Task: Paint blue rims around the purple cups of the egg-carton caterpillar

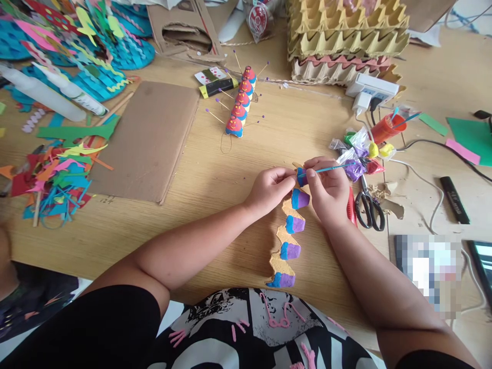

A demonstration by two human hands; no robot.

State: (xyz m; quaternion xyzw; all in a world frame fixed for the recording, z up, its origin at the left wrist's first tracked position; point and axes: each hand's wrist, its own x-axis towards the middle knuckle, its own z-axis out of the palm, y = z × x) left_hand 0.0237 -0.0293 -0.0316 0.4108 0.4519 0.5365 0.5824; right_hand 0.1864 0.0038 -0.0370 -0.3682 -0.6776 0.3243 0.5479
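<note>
A strip cut from an egg carton [286, 236] lies on the table in front of me, its cups coloured purple and blue over bare yellowish card. My left hand [269, 189] pinches the far end of this strip between thumb and fingers. In my right hand [328, 192] is a slim blue stick-like tool [334, 167], its tip held against the farthest cup. The exact tip is hidden by the fingers. Farther back stands a finished-looking egg-carton figure [240, 102] in red and blue, with smiling faces and purple-tipped sticks poking out.
Scissors [369, 205] and bags of coloured clay [355, 159] lie right of my right hand, near an orange cup [386, 128]. Stacked egg cartons [346, 41] stand behind. Leftward are a cardboard sheet [149, 138], paper scraps [57, 174] and glue bottles [71, 89]. Cables [440, 200] cross the right side.
</note>
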